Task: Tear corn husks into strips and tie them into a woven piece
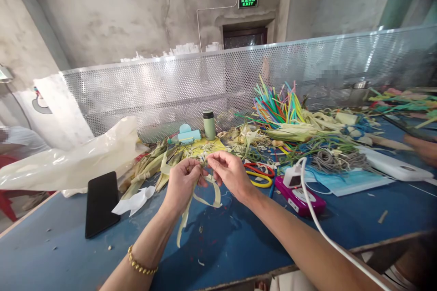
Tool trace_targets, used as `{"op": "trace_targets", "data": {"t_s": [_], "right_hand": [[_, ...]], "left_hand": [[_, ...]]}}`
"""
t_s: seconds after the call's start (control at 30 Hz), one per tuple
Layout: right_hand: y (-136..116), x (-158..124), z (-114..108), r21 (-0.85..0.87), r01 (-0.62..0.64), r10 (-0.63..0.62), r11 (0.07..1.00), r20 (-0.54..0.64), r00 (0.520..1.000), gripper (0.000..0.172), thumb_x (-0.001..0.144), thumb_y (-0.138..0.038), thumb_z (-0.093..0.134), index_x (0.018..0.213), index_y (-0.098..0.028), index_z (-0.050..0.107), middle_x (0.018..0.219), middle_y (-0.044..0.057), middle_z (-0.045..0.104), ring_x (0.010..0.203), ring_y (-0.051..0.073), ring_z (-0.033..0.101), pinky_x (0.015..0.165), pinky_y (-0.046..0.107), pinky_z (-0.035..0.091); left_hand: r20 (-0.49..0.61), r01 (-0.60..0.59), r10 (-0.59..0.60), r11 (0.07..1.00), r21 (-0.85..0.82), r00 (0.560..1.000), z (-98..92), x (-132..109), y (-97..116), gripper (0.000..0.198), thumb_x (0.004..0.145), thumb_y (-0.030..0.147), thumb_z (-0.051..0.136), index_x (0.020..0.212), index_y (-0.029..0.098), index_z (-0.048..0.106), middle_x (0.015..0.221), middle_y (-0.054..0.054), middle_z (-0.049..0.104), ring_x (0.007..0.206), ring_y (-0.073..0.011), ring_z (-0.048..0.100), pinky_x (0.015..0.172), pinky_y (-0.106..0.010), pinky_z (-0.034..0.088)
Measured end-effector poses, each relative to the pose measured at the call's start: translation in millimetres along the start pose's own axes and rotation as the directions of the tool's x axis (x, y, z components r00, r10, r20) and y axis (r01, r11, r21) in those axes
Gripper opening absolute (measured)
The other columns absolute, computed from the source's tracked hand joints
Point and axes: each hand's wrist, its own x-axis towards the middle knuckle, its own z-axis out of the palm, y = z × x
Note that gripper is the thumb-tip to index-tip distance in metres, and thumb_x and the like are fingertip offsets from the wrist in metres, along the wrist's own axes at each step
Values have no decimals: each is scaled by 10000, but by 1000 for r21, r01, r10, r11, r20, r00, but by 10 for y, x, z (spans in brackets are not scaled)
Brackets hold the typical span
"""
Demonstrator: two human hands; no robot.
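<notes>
My left hand (183, 183) is closed, thumb against fingers, on a pale yellow-green husk strip (185, 221) whose ends hang over the blue table. Close beside it, my right hand (228, 173) pinches at the same small spot, fingertips nearly meeting the left ones. What lies between those fingertips is too small to make out. A curled loop of pale strip dangles below both hands. Behind them, husk scraps lie on a yellow sheet (218, 145), near a green tumbler (209, 125) with a black lid.
A black phone (102, 204) and crumpled white paper (134, 201) lie to the left. Right are a magenta box (300, 196) with a white cable, a blue mask (348, 182), grey cord (336, 161) and colourful stems (278, 104). Perforated metal (170, 95) borders the back. Another person's hand (421, 149) is far right.
</notes>
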Motion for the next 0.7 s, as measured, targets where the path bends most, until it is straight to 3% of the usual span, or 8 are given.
{"op": "trace_targets", "data": {"t_s": [0.23, 0.33, 0.57, 0.7], "right_hand": [[-23, -27, 15, -249, 145, -150, 957, 2, 989, 53, 814, -197, 593, 838, -164, 626, 740, 28, 665, 615, 120, 585, 569, 226, 456], [-6, -30, 33, -320, 176, -187, 931, -3, 982, 70, 805, -155, 564, 785, -158, 630, 722, 34, 659, 639, 132, 589, 603, 239, 458], [1, -15, 12, -337, 190, -202, 922, -3, 979, 95, 775, -126, 538, 766, -158, 627, 687, 15, 628, 619, 123, 554, 601, 234, 438], [-8, 7, 0, -257, 164, -159, 952, 39, 986, 76, 756, -138, 551, 750, -154, 625, 651, -2, 604, 586, 107, 522, 573, 221, 417]], "left_hand": [[2, -8, 8, 1000, -1, 1000, -2, 5, -13, 126, 811, 268, 596, 777, 148, 583, 610, -1, 667, 499, -115, 605, 553, -227, 461], [16, -8, 8, 1000, 20, 1000, 15, -11, -8, 122, 820, 266, 582, 774, 153, 576, 545, 13, 641, 478, -121, 598, 541, -225, 457], [27, -15, 12, 997, 81, 1000, 41, -28, 18, 98, 826, 250, 567, 789, 160, 578, 481, 18, 627, 460, -129, 598, 528, -217, 444], [20, 0, -1, 997, 72, 1000, 26, -31, 26, 123, 829, 273, 568, 796, 156, 591, 462, 19, 619, 436, -128, 586, 512, -216, 439]]}}
